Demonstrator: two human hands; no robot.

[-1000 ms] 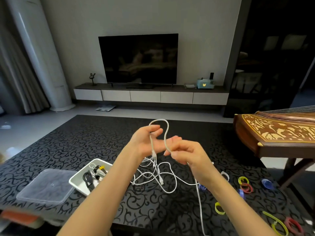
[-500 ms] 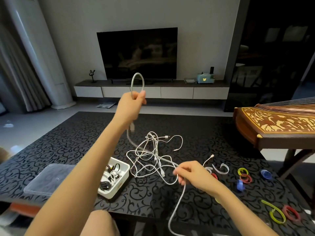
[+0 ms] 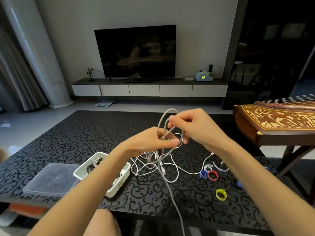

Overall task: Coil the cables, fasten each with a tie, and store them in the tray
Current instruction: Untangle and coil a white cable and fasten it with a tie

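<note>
Up above the tray point(image 3: 125, 171), to its right | left hand point(image 3: 150, 142) and right hand point(image 3: 196, 128) close together, both pinching loops of grey cable point(image 3: 159, 123) | white cables point(image 3: 153, 165) lie right of tray

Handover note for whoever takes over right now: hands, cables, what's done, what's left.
Left hand grips the grey cable loops; right hand pinches the top loop. The cable's tail hangs off the table's near edge, uncoiled and untied.
White cables lie tangled beside the tray, which holds some coiled cables.
Ties lie loose on the right.
Left: finish the coil, tie it, store it, then do the white ones.
</note>
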